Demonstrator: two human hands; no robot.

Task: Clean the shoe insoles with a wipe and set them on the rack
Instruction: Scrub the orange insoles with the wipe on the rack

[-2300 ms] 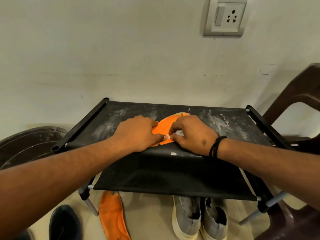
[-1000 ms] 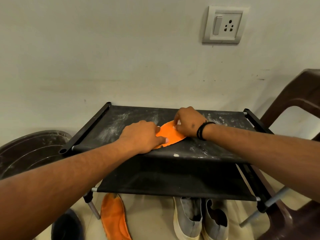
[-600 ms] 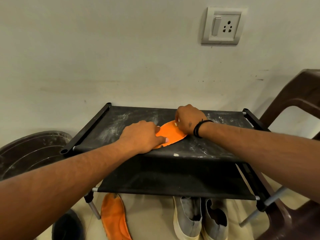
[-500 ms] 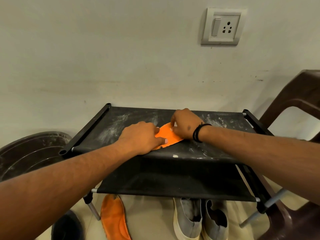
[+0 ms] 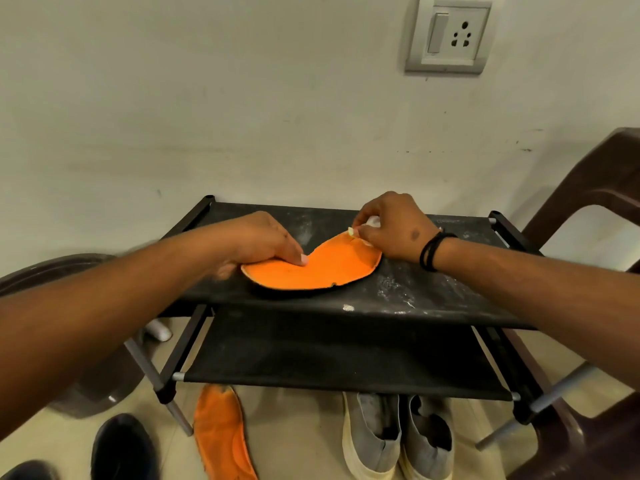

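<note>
An orange insole (image 5: 311,268) lies on the dusty top shelf of the black rack (image 5: 433,292). My left hand (image 5: 256,242) presses flat on its near left end with fingers together. My right hand (image 5: 391,226) sits at the insole's far right end, fingers pinched on a small white wipe (image 5: 372,221) that mostly hides inside the hand. A second orange insole (image 5: 221,434) lies on the floor under the rack's left front leg.
A pair of grey slip-on shoes (image 5: 398,438) stands on the floor below the rack. A brown plastic chair (image 5: 588,209) is at the right, a dark round tub (image 5: 45,271) at the left, black shoes (image 5: 121,448) bottom left. A wall socket (image 5: 450,36) is above.
The insole has turned and now lies more across the shelf, with more of it showing. My right hand moved right to its far end; my left hand shifted left.
</note>
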